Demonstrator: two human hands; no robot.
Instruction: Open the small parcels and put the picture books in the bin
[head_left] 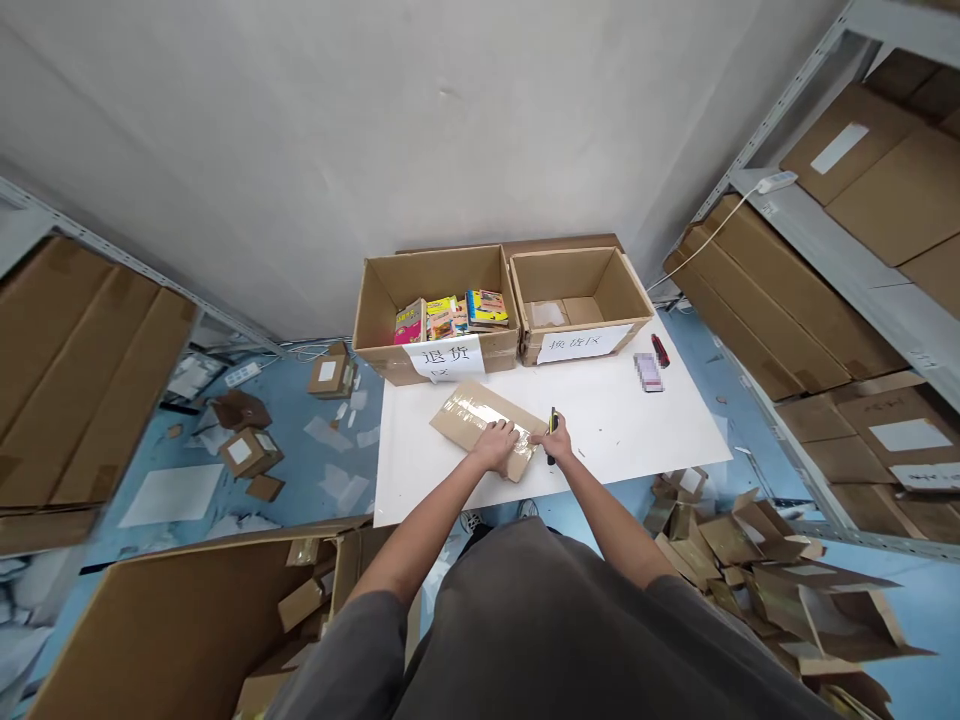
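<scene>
A flat cardboard box (pixel 462 412) with shiny clear tape lies at an angle near the front edge of the white table (pixel 600 430). My left hand (pixel 496 445) presses on its top with curled fingers, gripping it near the front end. In my right hand (pixel 556 440) is a black and yellow utility knife (pixel 553 422), held upright beside the box's right end. The fingers of that hand are closed round the knife, and one fingertip reaches the box's edge. Whether the blade is out is too small to tell.
Behind stand two open cartons with paper signs: the left carton (pixel 360 335) holds several colourful books, the right carton (pixel 645 300) some white paper. A phone (pixel 649 372) and a red-black tool (pixel 660 350) lie at right. Opened boxes (pixel 750 540) litter the floor; shelves flank both sides.
</scene>
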